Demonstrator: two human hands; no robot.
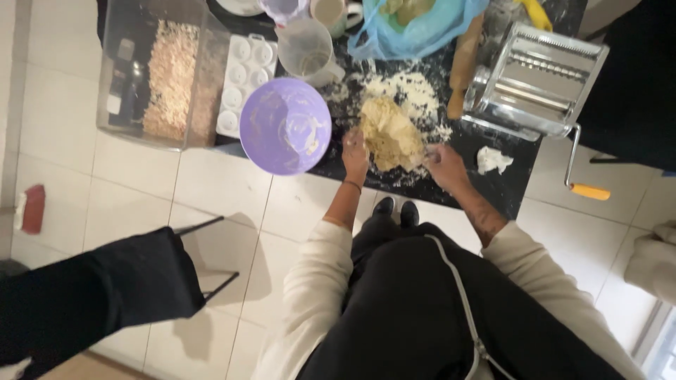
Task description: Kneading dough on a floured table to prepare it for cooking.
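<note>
We had both hands on the job: our left hand [355, 153] pressed flat against the near-left edge of the dough [389, 134], our right hand [445, 165] cupped loosely at its right side, gripping nothing. The lump sat between them, ragged and floury, so we judged this mid-kneading; the next push called for folding it together. Left of our left hand stood the purple bowl [285, 126]; beyond our right, the pasta machine [536, 79] and rolling pin [465, 65].
</note>
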